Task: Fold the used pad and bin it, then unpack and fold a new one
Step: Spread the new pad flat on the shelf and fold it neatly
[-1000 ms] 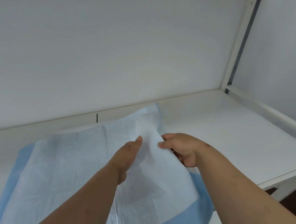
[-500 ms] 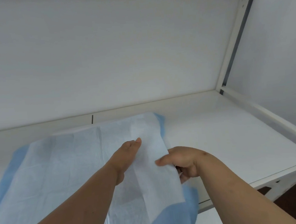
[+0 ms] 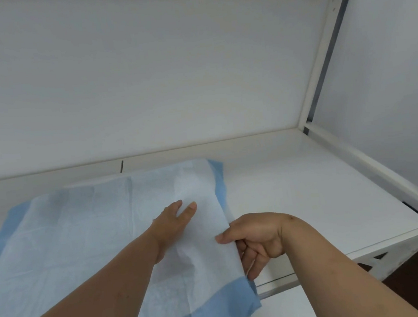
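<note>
One pad (image 3: 87,236), apparently; two hands; one white shelf (image 3: 309,199).

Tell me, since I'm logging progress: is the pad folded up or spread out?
Mostly spread: the pad lies wide across the shelf, with only its right edge lifted, pinched by the right hand.

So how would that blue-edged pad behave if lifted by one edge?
Probably floppy: the pad drapes and creases where the right hand pinches its edge. Likely light, since a pinch raises it. The left hand lying flat on it suggests it shifts easily.

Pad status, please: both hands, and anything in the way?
Left hand flat on pad. Right hand pinches its right edge. Pad spread on white shelf. Nothing blocking.
</note>
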A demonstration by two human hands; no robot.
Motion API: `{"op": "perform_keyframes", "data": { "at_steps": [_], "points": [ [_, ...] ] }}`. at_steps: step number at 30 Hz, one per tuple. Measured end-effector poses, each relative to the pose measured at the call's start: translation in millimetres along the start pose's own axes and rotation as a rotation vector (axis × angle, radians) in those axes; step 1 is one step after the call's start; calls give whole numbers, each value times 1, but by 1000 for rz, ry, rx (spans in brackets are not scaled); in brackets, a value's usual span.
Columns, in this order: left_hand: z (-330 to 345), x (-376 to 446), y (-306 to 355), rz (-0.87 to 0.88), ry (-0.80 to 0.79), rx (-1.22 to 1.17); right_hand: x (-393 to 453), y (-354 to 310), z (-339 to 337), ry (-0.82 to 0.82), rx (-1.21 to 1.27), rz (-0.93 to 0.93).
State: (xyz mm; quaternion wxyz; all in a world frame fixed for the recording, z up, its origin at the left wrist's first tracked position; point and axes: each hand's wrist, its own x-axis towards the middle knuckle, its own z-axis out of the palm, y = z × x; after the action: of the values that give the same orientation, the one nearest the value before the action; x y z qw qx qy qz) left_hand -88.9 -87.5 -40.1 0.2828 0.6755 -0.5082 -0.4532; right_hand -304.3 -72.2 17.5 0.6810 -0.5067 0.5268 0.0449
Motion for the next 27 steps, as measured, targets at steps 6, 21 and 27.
{"op": "perform_keyframes", "data": {
  "at_steps": [6,21,27],
  "points": [
    [1,-1,0,-10,-20,75,7,11,-2,-74,230,-163],
    [-6,-6,9,-10,-84,69,56,-30,-21,709,-132,-282],
    [-21,16,17,-34,-87,184,88,-64,-21,859,-337,-242]
  ]
}}
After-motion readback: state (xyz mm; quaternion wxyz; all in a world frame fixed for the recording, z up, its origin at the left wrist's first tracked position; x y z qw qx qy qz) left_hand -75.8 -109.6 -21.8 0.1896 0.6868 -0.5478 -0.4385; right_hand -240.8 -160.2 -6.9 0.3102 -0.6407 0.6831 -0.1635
